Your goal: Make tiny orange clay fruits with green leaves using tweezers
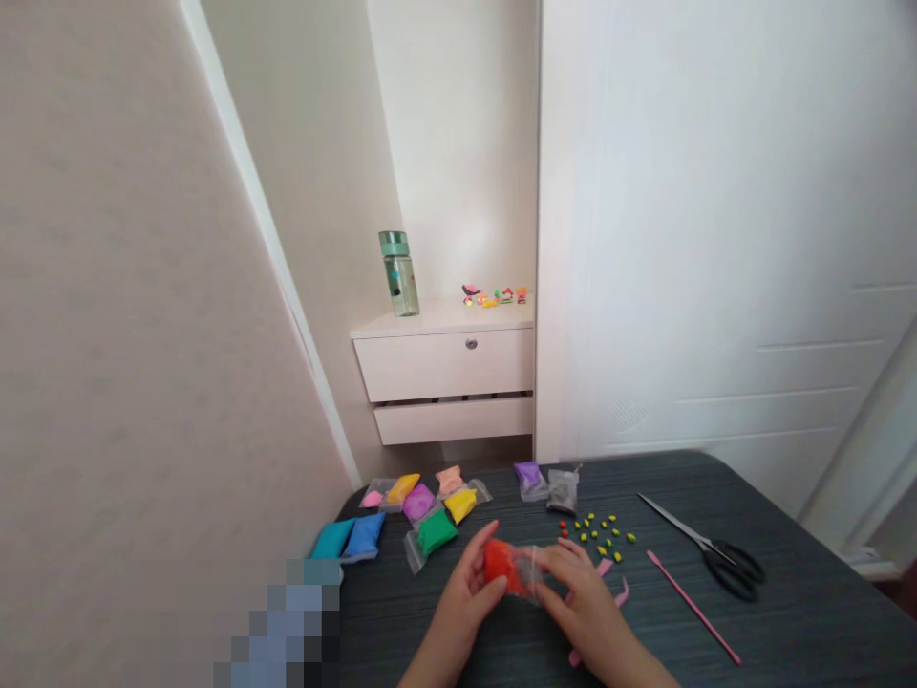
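Note:
Between my two hands, over the dark table, is a clear zip bag of red-orange modelling clay (499, 566). My left hand (469, 585) is closed around the bag's filled end, with the thumb across its front. At the bag's clear mouth, my right hand (573, 585) pinches the plastic with thumb and fingers. Pink tool pieces (622, 594) lie partly hidden under and beside my right hand. Just beyond it are several small yellow-green clay bits (602, 537) and a few red ones (564, 528).
Bags of clay lie left, including green (436, 531), yellow (460, 504) and blue (365, 537). Purple (528, 475) and grey (563, 491) bags sit at the back. Scissors (716, 554) and a pink stick tool (693, 607) lie right. A bottle (399, 277) and small figures stand on a cabinet (444, 363).

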The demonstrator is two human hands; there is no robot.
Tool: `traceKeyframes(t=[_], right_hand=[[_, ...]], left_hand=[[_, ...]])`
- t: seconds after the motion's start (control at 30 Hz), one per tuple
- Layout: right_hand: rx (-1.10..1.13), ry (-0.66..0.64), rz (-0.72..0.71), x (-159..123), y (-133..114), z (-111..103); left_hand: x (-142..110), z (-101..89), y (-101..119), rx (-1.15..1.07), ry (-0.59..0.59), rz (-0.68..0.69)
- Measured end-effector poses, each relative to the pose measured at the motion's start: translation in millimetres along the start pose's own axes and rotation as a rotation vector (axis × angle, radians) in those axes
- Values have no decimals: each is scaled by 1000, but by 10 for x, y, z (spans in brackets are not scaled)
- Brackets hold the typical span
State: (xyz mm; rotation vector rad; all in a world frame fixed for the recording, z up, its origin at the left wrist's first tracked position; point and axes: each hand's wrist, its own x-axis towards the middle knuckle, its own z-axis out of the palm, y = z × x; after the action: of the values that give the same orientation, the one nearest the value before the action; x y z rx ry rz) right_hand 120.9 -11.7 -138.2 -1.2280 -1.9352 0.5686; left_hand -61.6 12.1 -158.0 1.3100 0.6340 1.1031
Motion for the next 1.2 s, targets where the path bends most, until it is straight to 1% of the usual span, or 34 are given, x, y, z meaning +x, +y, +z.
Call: traceKeyframes(t=[0.17,0.27,0.37,0.5,0.6,0.67,0.7,0.73,0.8,0.83,0.87,0.9,1.0,1.07,1.13,1.2], right_hand=[[76,-47,36,-7,-3,3],[101,-93,33,-5,-20,-25],[86,-95,19,1,-22,-41],[26,-70,-15,14,9,-35],[36,-75,-17,12,12,-46],[54,-61,-5,5,1,-70],[59,-44,5,2,-5,-84],[62,-26,15,-1,-8,-97],[63,0,29,-3,-3,-115],[63,6,32,-2,6,-117],[61,9,32,-1,18,-116],[56,9,29,1,32,-111],[26,4,3,9,70,-95],[-3,7,-16,15,86,-93],[-27,15,-27,19,93,-97],[-40,18,-36,20,93,-102]], left_hand=[[-31,25,61,-23,44,-110],[-40,53,77,-57,29,-162],[-23,70,72,-74,14,-197],[-1,77,64,-29,28,-241],[-16,61,74,61,44,-242],[-23,24,98,209,94,-178],[-14,-4,119,336,140,-124],[9,-40,147,504,195,-55],[107,-135,219,968,309,74],[184,-196,258,1207,345,98],[275,-266,295,1435,379,68],[377,-345,326,1628,397,-6],[675,-615,367,1693,417,-116],[809,-781,350,1700,417,-198],[856,-900,312,1712,407,-247],[819,-969,272,1729,392,-270]])
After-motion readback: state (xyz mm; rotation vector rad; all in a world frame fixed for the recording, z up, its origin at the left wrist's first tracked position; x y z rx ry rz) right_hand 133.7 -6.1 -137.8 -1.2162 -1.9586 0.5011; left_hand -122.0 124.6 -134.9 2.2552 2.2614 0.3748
